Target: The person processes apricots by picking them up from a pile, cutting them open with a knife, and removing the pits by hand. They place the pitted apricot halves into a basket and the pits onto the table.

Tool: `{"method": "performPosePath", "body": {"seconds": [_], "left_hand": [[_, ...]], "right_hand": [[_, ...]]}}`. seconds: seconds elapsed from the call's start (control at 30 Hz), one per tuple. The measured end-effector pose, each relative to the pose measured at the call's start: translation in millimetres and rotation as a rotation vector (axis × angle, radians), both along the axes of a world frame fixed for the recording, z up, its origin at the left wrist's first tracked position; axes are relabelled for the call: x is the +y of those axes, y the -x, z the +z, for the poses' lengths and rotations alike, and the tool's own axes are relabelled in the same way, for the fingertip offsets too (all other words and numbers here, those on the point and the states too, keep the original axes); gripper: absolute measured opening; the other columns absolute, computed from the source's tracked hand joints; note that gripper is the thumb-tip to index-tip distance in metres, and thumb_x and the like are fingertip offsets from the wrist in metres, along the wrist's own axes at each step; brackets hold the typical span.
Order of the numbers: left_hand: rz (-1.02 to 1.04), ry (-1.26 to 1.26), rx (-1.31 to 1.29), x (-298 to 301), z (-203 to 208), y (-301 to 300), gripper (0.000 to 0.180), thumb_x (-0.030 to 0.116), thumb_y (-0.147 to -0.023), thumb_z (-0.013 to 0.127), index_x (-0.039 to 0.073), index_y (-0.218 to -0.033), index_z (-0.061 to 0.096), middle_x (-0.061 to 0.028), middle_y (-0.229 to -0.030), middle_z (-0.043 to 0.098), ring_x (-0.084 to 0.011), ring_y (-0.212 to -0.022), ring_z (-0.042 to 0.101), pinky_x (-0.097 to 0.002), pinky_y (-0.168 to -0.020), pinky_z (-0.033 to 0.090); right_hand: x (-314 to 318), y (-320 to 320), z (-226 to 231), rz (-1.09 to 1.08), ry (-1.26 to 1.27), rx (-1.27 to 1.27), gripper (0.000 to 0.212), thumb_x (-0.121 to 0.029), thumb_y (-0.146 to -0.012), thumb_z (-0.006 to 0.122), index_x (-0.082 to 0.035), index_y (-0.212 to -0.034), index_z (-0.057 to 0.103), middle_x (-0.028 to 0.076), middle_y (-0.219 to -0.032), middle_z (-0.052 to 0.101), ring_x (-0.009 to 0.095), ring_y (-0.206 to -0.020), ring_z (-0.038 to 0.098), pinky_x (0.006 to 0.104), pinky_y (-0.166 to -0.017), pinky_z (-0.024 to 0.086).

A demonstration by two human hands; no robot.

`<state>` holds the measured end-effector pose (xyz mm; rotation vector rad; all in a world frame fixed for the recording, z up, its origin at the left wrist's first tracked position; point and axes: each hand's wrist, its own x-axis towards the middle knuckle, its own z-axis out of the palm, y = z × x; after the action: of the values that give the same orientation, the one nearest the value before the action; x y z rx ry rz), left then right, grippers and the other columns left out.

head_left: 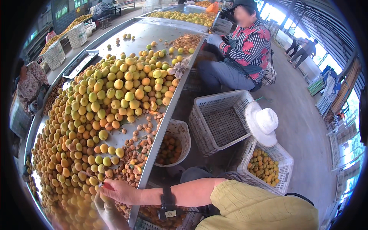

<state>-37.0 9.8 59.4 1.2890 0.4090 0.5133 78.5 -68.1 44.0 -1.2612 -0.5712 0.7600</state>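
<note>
My right hand (122, 192) is closed on a small tool with a red handle (108, 186), probably a knife; its blade is too blurred to make out. Just below it, my left hand (109, 212) has its fingers curled against what looks like an apricot (104, 197), mostly hidden between the two hands. Both hands are over the near edge of a metal table (147, 32). Heaped on it are yellow and orange apricots (76, 126). Brown pits and torn flesh (132, 157) lie along the table's right side, beside my right hand.
Under the table's right edge stands a white bucket (186, 143) holding fruit. An open crate (209, 142), a crate of apricots (283, 168) and a white hat (264, 122) are to the right. One person (245, 50) sits across the corner, another (30, 82) at left. A black tray (69, 73) rests on the far edge.
</note>
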Motion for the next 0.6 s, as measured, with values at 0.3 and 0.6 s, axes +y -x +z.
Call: {"method": "performPosePath", "body": {"seconds": [0.3, 0.6], "left_hand": [[0.339, 0.327, 0.028, -0.7, -20.3, -9.2, 0.057, 0.049, -0.1, 0.047, 0.001, -0.131, 0.048, -0.0114, -0.124, 0.055, -0.0215, -0.115, 0.055, -0.0367, -0.102, 0.043], [0.481, 0.159, -0.035, 0.5, -18.6, -5.9, 0.04, 0.038, -0.102, 0.046, 0.003, -0.122, 0.046, -0.0113, -0.118, 0.054, -0.0219, -0.109, 0.055, -0.0351, -0.094, 0.048]], "right_hand": [[-0.6, 13.1, 4.7, 0.049, 0.082, -0.255, 0.042, -0.044, -0.096, 0.056, -0.003, -0.093, 0.048, 0.015, -0.076, 0.061, 0.031, -0.073, 0.062, 0.0387, -0.066, 0.047], [15.5, 36.6, 0.5, -0.052, 0.031, -0.244, 0.044, -0.047, -0.095, 0.058, -0.004, -0.098, 0.05, 0.016, -0.079, 0.061, 0.034, -0.073, 0.063, 0.0413, -0.066, 0.047]]}}
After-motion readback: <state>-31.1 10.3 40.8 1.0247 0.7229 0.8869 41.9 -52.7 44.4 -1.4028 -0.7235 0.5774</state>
